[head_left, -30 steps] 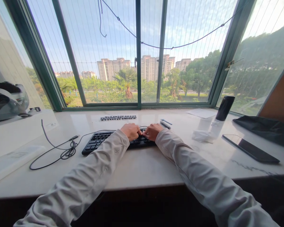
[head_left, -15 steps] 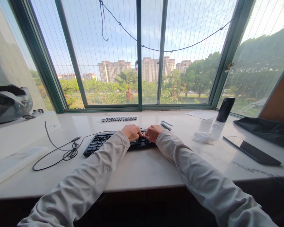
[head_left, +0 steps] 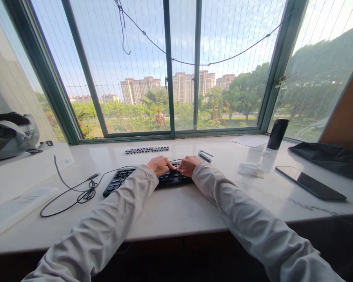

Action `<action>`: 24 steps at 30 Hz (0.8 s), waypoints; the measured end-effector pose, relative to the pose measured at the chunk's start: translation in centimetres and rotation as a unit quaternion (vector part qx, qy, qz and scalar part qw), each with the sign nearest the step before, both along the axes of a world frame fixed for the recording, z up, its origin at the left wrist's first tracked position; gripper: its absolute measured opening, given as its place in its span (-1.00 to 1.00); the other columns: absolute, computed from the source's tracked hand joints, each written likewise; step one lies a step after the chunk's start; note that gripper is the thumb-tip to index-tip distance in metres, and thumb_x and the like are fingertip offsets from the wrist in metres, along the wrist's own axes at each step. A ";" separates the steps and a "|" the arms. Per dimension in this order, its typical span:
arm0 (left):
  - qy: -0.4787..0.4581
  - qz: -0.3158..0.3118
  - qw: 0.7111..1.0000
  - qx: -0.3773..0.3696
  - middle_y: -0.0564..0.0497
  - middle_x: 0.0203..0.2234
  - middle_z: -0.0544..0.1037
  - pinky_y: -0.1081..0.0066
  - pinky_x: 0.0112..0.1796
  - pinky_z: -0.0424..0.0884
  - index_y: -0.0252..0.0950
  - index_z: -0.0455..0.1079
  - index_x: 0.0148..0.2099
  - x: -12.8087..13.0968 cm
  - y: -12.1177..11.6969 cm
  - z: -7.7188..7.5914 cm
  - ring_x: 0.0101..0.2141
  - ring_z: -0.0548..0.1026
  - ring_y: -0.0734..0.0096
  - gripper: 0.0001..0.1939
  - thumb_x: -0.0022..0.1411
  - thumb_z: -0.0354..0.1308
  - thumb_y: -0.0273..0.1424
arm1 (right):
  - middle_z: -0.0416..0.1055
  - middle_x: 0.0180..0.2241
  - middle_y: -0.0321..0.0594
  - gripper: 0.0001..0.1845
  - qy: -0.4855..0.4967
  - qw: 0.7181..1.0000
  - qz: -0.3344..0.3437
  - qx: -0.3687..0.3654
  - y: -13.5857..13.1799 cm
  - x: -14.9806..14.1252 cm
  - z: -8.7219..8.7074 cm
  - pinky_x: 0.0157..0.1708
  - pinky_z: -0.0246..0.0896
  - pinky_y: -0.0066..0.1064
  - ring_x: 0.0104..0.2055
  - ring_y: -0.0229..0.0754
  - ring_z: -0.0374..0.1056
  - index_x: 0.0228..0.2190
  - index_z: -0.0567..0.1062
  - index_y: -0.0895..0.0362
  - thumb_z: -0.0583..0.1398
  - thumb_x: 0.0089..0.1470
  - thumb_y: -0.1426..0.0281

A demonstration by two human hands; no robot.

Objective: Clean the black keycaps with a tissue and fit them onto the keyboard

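Observation:
A black keyboard [head_left: 117, 183] lies on the white tabletop, its middle and right part largely covered by my hands and sleeves. Over its upper keys my left hand [head_left: 159, 165] is closed, fingertips pointing right and down. My right hand [head_left: 188, 165] is curled beside it, its fingertips almost meeting the left ones on the keys. Whatever sits between the fingertips is too small to make out. Beyond the keyboard, loose black keycaps [head_left: 147, 150] stand in rows. A dark pen-like tool [head_left: 204, 157] and a thin blue stick [head_left: 206, 152] lie behind my right hand.
At left are a coiled black cable [head_left: 88, 192], a long white box [head_left: 20, 209] and a headset-like device [head_left: 10, 135]. On the right lie crumpled clear plastic [head_left: 250, 170], a phone [head_left: 310, 183], a black bottle [head_left: 278, 134], paper [head_left: 248, 140] and black cloth [head_left: 326, 158]. Windows stand behind.
The view has shifted slightly. My left hand has drawn a little to the left, its fingers reaching out somewhat more; my right hand stays at nearly the same keys.

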State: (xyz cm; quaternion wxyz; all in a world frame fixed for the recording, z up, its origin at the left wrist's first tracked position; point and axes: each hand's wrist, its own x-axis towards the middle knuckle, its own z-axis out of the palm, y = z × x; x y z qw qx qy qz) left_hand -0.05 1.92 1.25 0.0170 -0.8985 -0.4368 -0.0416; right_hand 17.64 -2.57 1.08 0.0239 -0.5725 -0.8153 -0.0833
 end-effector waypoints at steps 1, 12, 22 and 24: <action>-0.001 0.001 1.000 0.000 0.12 -0.16 0.60 0.44 -0.20 0.39 0.09 0.49 -0.04 0.0 0.0 0.0 -0.15 0.52 0.28 -0.49 0.05 -0.03 -0.50 | 0.55 -0.25 -0.05 -0.60 -0.003 1.000 0.003 0.002 0.0 0.0 0.0 -0.24 0.24 -0.37 -0.18 -0.04 0.45 -0.30 0.62 0.00 0.04 0.11 0.14; 0.027 0.001 0.999 0.034 0.04 -0.16 0.59 0.41 -0.15 0.39 0.05 0.51 -0.05 0.6 -1.1 0.4 -0.15 0.51 0.29 -0.55 0.07 0.01 -0.45 | 0.55 -0.26 -0.07 -0.63 -0.035 0.999 0.032 0.022 0.4 0.0 -0.4 -0.25 0.24 -0.32 -0.21 -0.03 0.46 -0.31 0.61 -0.01 0.05 0.11 0.14; -0.054 0.039 0.996 0.055 0.14 -0.16 0.60 0.46 -0.15 0.39 0.08 0.50 -0.05 -0.4 -0.4 -0.1 -0.15 0.52 0.35 -0.48 0.04 -0.02 -0.54 | 0.57 -0.28 -0.14 -0.60 0.079 0.994 0.005 0.081 1.0 2.5 -1.1 -0.30 0.19 -0.40 -0.22 -0.09 0.46 -0.15 0.57 -0.08 0.03 0.16 0.11; -0.082 0.056 0.991 0.086 0.14 -0.16 0.60 0.45 -0.13 0.39 0.07 0.50 -0.05 -0.9 -0.1 0.0 -0.15 0.52 0.35 -0.49 0.06 -0.02 -0.54 | 0.56 -0.26 -0.15 -0.58 0.083 0.992 -0.007 0.098 0.9 2.7 -0.9 -0.26 0.19 -0.39 -0.21 -0.09 0.45 -0.12 0.56 -0.09 0.01 0.17 0.08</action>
